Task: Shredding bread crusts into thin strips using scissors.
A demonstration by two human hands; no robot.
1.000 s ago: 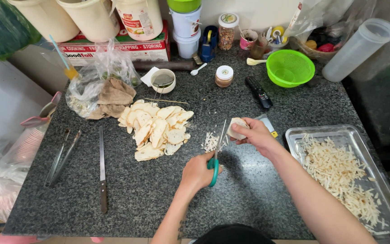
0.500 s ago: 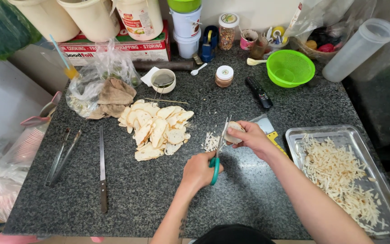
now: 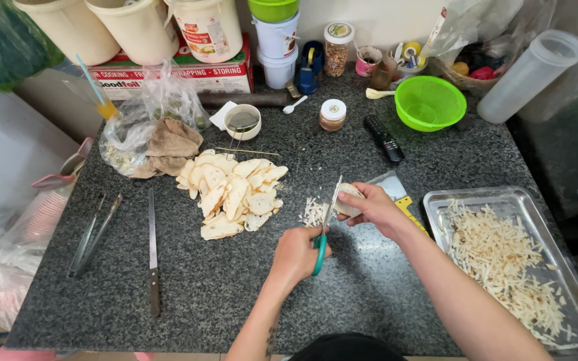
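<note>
left hand (image 3: 297, 253) gripping green-handled scissors (image 3: 324, 223), right hand (image 3: 373, 208) holding pale slice (image 3: 346, 198)

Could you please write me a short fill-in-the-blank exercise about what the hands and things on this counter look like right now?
1. The left hand holds scissors with ____ handles.
2. The right hand grips a pale slice just above a small heap of cut ____.
3. The metal tray of cut pieces lies to the person's ____.
4. The long knife lies on the counter, ____ by either hand.

Missing words: green; strips; right; untouched
</note>
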